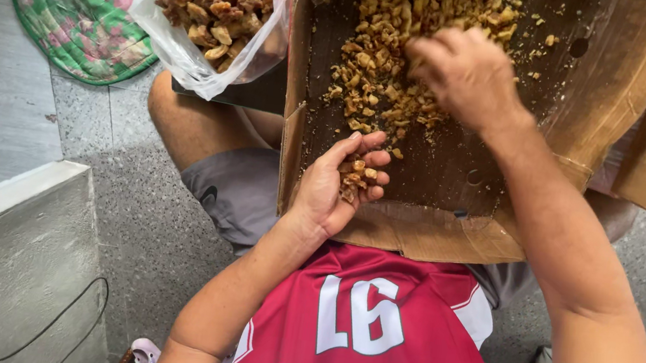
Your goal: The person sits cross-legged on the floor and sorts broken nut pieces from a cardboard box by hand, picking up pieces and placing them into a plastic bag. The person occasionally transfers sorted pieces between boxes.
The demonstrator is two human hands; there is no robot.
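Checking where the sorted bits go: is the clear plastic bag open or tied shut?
Open. The plastic bag has its mouth spread wide, with brown pieces heaped inside and showing at the top.

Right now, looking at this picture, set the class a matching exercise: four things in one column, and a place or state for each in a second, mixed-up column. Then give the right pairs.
Things
1. left hand
2. right hand
3. plastic bag
4. mat

Places or states
A. flat on the floor, green with pink flowers
B. cupped, holding a few nut pieces
C. reaching into the pile in the cardboard box
D. open, full of darker pieces, left of the box

Pairs: 1-B, 2-C, 3-D, 4-A
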